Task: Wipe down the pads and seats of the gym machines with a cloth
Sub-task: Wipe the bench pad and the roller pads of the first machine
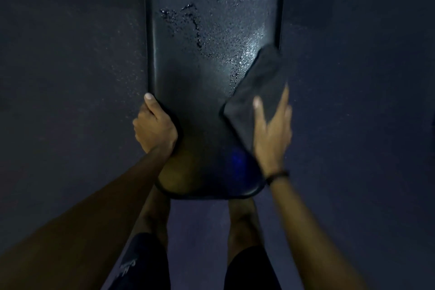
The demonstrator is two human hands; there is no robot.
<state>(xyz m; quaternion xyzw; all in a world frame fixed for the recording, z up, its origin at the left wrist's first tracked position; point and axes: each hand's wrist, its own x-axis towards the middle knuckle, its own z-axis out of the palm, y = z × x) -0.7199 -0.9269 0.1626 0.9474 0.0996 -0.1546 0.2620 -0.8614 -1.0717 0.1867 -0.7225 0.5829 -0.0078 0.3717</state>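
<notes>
A long black bench pad [200,92] runs away from me down the middle of the view, its surface speckled with wet droplets in the upper half. My left hand [154,125] grips the pad's left edge, thumb on top and fingers curled under. My right hand [271,129] lies with straight fingers on a dark folded cloth [259,82] and presses it flat against the pad's right side. The cloth reaches up to the pad's right edge. My right hand is motion-blurred.
Dark speckled rubber floor [70,54] surrounds the bench on both sides. My legs in dark shorts [141,263] stand at the pad's near rounded end. A dark band circles my right wrist [276,175]. The lighting is dim.
</notes>
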